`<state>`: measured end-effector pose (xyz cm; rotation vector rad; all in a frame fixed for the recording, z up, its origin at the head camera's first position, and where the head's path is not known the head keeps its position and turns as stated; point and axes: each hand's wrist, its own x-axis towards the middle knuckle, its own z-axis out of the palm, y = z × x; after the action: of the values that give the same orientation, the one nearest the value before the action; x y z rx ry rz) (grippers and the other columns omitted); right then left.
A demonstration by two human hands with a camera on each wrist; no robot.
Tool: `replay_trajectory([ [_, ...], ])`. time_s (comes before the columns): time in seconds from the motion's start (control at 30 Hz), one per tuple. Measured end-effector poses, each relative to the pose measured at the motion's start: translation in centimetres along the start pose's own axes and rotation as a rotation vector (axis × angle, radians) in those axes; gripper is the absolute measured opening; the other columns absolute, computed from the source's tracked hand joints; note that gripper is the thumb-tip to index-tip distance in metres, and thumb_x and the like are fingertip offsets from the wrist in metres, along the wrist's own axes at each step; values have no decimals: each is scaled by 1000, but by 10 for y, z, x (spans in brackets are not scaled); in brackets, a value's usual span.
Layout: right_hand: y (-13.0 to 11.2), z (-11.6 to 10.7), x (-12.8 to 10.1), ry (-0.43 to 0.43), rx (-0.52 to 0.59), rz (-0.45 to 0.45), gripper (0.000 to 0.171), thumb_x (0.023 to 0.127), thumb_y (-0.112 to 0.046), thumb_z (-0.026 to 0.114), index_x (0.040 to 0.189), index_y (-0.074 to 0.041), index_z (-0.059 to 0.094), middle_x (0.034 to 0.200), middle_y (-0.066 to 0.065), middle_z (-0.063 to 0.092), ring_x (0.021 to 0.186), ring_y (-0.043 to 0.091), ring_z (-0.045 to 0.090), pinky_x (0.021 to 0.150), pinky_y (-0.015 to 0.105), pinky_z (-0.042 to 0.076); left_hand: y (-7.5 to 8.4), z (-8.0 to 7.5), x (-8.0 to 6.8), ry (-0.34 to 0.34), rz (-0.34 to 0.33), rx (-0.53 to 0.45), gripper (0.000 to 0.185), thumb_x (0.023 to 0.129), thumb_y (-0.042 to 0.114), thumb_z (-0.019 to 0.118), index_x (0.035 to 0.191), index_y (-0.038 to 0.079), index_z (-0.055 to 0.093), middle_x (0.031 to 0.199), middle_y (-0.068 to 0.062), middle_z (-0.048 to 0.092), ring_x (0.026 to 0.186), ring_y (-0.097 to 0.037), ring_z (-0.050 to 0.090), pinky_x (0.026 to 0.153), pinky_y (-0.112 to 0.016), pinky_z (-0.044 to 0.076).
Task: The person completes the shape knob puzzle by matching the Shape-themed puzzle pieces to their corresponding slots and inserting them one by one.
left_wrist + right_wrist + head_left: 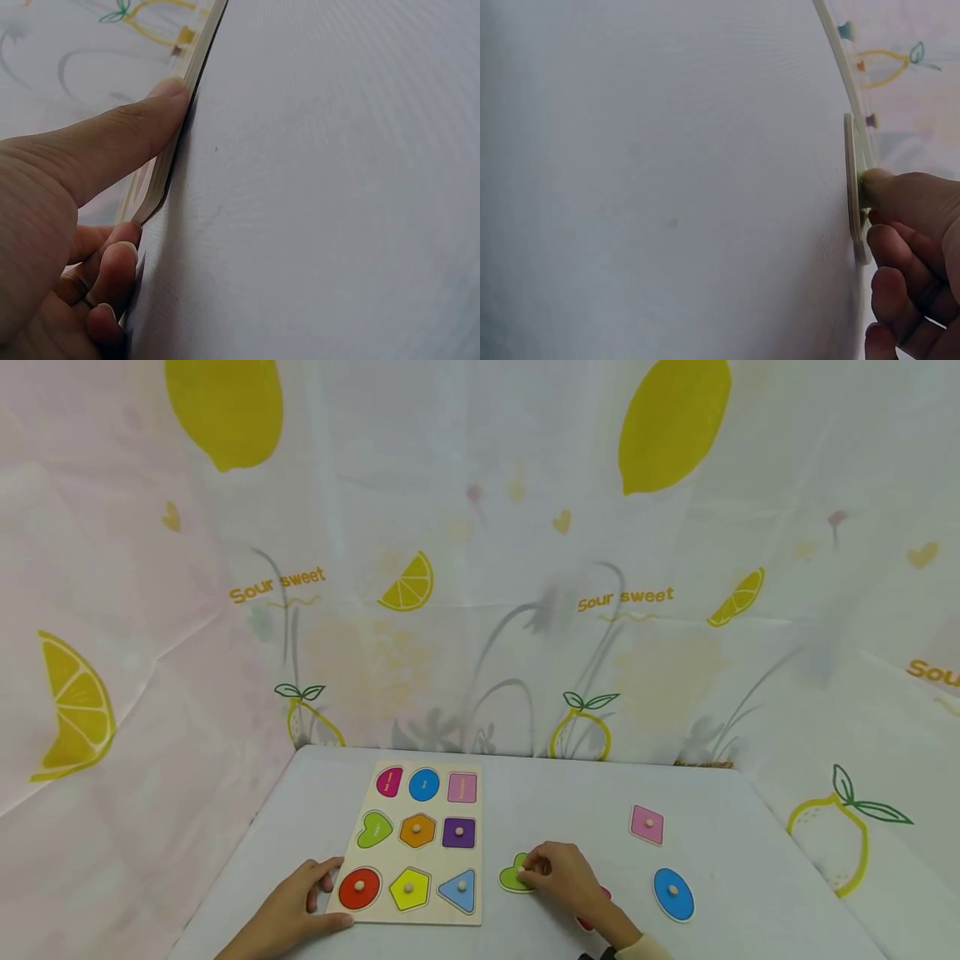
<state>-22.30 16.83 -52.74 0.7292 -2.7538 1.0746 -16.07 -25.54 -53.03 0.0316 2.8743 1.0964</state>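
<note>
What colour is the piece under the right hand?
Green heart piece, seen best in the head view.

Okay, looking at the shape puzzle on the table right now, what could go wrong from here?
The right hand pinches only the small knob of the green heart piece, so the piece might twist or slip. The red piece lies mostly hidden under that wrist and could get dragged. The left hand merely rests against the puzzle board edge, so the board may slide on the smooth tablecloth.
</note>
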Motion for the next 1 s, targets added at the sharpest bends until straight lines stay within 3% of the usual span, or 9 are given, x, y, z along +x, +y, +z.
replay_trajectory([
  [0.4,1,2,0,54,-17,-41,8,87,-15,82,84,-14,75,70,-17,52,63,-4,44,56,20,40,-1,1,-1,5,-9,0,90,64,38,98,138,1,61,92,2,46,73,-11,42,62,-26,37],
  [1.0,-6,1,12,19,-11,-30,8,91,-20,80,89,-13,76,72,-15,52,65,-1,45,58,21,41,2,2,1,3,-44,-3,93,63,39,98,139,1,60,92,2,47,74,-14,44,61,-26,39],
])
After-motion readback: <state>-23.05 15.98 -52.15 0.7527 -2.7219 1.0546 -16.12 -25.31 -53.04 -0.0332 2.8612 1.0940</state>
